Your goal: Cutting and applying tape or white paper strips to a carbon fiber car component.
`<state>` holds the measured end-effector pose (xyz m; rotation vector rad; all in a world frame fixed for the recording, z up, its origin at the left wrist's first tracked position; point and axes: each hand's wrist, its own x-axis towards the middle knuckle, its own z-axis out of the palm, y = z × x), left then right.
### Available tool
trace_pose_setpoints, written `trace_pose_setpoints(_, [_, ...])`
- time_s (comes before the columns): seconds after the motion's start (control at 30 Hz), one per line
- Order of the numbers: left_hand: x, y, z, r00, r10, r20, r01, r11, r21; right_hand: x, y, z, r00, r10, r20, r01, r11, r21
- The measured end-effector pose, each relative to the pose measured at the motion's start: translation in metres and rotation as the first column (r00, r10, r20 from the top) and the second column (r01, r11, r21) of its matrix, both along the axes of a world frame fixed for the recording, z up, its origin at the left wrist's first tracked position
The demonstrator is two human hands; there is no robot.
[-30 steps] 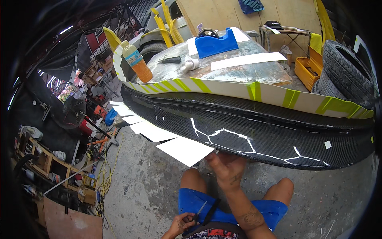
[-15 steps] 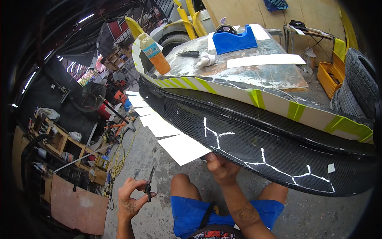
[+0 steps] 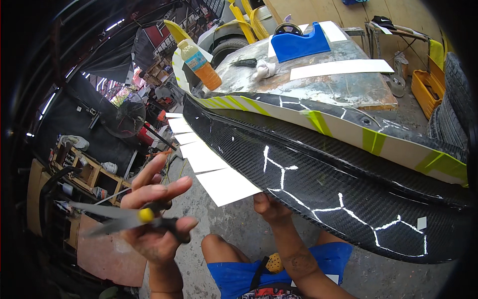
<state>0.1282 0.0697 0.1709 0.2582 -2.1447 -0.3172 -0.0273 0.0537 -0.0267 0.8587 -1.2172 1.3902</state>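
Scissors [image 3: 146, 215] have swung leftward, in the left of the hands [image 3: 155, 245].

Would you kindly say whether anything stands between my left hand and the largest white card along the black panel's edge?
Nothing visible stands between the left hand, holding black-handled metal scissors, and that white card; the right hand is by its right corner.

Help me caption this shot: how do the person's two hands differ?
The left hand holds open scissors; the right hand shows no tool. The left hand is apart from the black panel, while the right hand is at its edge, partly hidden. Both hands are bare.
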Motion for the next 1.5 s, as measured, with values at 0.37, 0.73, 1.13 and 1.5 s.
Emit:
trace_pose_setpoints(0.37, [-0.023, -0.014, -0.024, 0.994, -0.092, -0.052, 0.096, 0.992, 0.084, 0.006, 0.004, 0.003, 0.691, 0.683, 0.236, -0.668, 0.728, -0.154])
trace_pose_setpoints(0.73, [-0.025, -0.018, -0.030, 0.997, -0.082, -0.004, 0.082, 0.996, -0.040, 0.014, 0.001, 0.001, 0.595, 0.770, 0.230, -0.739, 0.637, -0.220])
trace_pose_setpoints(1.13, [-0.020, -0.022, -0.032, 0.996, -0.087, 0.012, 0.088, 0.993, -0.078, 0.011, -0.003, 0.004, 0.472, 0.860, 0.193, -0.812, 0.509, -0.286])
trace_pose_setpoints(1.5, [-0.025, -0.016, -0.030, 0.994, -0.111, -0.014, 0.110, 0.994, -0.028, 0.011, -0.003, 0.008, 0.357, 0.920, 0.160, -0.858, 0.391, -0.334])
